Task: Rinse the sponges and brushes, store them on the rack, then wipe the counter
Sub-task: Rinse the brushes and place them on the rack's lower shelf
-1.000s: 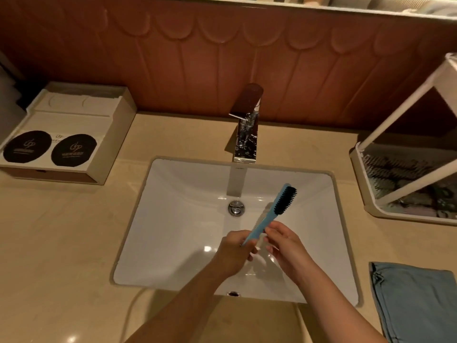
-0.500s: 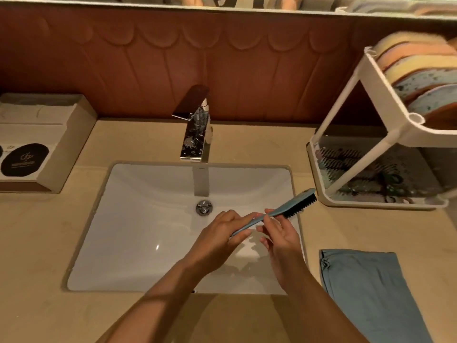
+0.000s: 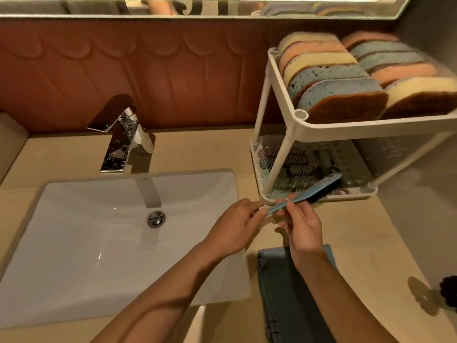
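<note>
Both forearms are reaching in from below, the left hand (image 3: 237, 226) pinching the handle's tip and the right hand (image 3: 305, 229) gripping mid-handle of the slim blue plastic brush (image 3: 319, 187), which is slanting up-right, dark bristles facing down, its head hanging over the front edge of the white rack's (image 3: 346, 126) lower tier.

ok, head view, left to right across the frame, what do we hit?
faucet → left hand → right hand → small dark object at the right edge. The brush, cloth and rack overlap the right hand sideways, so left out.
</note>
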Action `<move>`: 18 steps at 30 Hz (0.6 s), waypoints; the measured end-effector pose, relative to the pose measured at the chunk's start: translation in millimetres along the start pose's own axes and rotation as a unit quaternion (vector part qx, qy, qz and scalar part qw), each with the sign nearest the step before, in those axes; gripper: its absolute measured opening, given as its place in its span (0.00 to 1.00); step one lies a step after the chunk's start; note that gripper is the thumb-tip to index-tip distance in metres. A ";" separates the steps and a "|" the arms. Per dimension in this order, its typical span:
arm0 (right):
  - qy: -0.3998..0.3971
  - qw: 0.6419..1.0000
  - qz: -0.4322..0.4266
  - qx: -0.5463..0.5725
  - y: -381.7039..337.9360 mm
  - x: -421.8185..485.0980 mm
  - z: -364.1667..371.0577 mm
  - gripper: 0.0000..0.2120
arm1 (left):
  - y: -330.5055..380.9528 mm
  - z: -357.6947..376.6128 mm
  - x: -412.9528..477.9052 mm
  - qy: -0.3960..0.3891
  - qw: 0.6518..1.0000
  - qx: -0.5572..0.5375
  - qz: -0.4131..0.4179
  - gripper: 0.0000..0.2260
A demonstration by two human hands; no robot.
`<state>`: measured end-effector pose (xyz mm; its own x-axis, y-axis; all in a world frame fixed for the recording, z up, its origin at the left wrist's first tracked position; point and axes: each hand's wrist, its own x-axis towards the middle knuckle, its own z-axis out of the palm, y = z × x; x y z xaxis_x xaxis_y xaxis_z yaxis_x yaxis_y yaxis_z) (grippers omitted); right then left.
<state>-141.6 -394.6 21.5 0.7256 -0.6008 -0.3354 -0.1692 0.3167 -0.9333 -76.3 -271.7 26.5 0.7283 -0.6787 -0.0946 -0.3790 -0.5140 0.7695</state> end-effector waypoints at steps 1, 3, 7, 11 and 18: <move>-0.001 1.000 0.009 -0.013 -6.0 8.0 -7.6 0.08 | 4.8 1.6 6.5 0.023 0.999 -0.016 -0.021 0.16; -0.001 0.999 0.018 -0.033 -20.4 26.5 -27.3 0.09 | 16.7 5.9 24.1 0.068 0.995 -0.041 -0.062 0.21; 0.003 0.996 0.031 -0.079 -41.6 61.0 -57.9 0.09 | 31.7 4.3 50.6 0.108 0.988 -0.100 -0.038 0.23; 0.037 0.991 0.058 -0.119 -58.9 92.6 -83.4 0.09 | 32.7 6.1 68.3 0.113 0.992 -0.038 -0.035 0.11; 0.062 0.967 0.094 -0.227 -77.7 145.6 -113.9 0.09 | 29.6 22.5 73.3 0.193 0.979 0.063 -0.019 0.13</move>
<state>-98.8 -590.2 30.6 0.5724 -0.6567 -0.4911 -0.5868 0.0902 -0.8047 -47.0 -348.5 28.2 0.8954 -0.4216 0.1431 -0.3975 -0.6121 0.6836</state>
